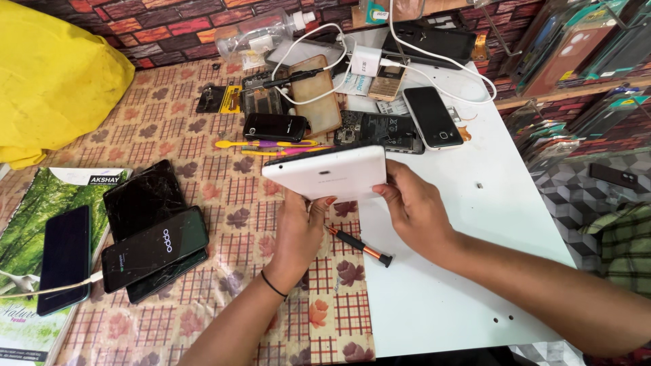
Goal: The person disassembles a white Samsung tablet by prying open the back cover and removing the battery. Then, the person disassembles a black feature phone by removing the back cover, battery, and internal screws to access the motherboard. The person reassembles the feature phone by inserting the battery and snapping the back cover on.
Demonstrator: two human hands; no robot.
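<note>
Above a cluttered repair bench, both hands are holding a white tablet (327, 172) back side up, lifted clear of the surface. Gripping its lower edge from beneath is the left hand (298, 230), thumb pressing on the casing, while the right hand (415, 207) is clasping the right end, fingers wrapping its short side (so the device is spanning the gap between the two grips). Just below the hands, an orange-and-black screwdriver (359, 247) is lying across the checked cloth (203, 176) and the white board (475, 224). Dark phones (152, 251) are sitting well apart, off to the left.
</note>
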